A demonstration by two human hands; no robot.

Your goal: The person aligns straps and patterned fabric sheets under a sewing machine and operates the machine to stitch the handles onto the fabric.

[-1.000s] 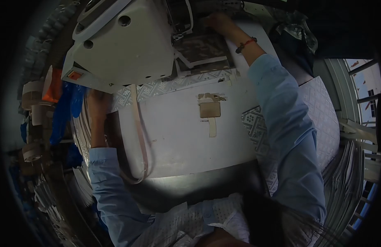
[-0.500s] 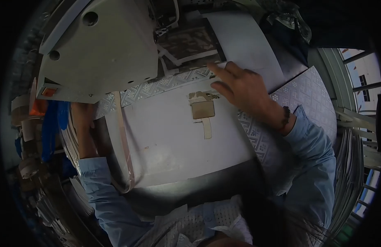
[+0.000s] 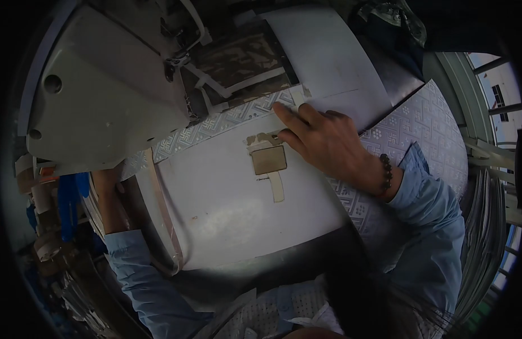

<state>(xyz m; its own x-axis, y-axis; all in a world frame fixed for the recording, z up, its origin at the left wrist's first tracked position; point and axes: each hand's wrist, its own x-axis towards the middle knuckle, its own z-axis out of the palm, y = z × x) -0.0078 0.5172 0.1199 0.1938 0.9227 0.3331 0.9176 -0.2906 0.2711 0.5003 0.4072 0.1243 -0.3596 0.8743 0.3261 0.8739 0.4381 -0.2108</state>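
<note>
One bare right hand (image 3: 331,144), unclasped with its fingers loosely bent, had its index fingertip at the long silver-grey geometric-patterned strip (image 3: 227,120) along the far side of the glossy white board (image 3: 244,226). The bare left hand (image 3: 106,183) was partly hidden at the large cream machine housing (image 3: 97,107), so its grip could not be told. Beyond the strip lay a dark brown mottled rectangular panel (image 3: 235,56), while a small tan rectangular patch (image 3: 269,161) sat on the board near the right thumb.

Machine (image 3: 103,96) left of right hand (image 3: 328,138) (left hand (image 3: 106,186) seemingly beneath).
</note>
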